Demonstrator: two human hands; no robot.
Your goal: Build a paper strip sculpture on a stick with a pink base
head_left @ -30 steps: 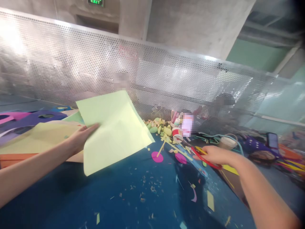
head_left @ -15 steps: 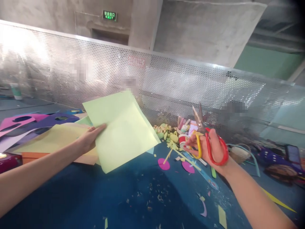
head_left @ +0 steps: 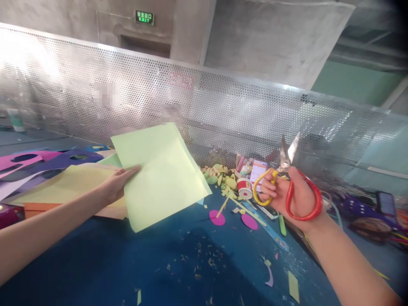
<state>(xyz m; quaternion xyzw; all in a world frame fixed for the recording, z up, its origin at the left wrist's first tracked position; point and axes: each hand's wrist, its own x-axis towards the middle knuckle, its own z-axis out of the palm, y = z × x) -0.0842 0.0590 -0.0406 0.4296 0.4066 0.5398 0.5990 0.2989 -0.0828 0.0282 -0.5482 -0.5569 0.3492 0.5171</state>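
Note:
My left hand (head_left: 116, 183) pinches the left edge of a pale green folded paper sheet (head_left: 159, 174) and holds it tilted above the blue table (head_left: 178, 263). To the right, my right hand (head_left: 295, 195) grips a pair of scissors (head_left: 287, 178) with one yellow and one red handle loop. Its fingers are through the loops, and the short metal blades point up, slightly apart. The scissors are well to the right of the sheet and do not touch it.
A stack of coloured sheets (head_left: 63, 182) and purple cut-outs (head_left: 47, 159) lies at the left. Paper scraps, pink discs (head_left: 217, 217) and a small red-and-white roll (head_left: 245, 188) litter the table's middle. A perforated metal screen (head_left: 204, 110) bounds the far side. More clutter sits at the right.
My right hand picked the scissors up off the table, raised them and turned the blades upward. The left hand has kept the green sheet almost still.

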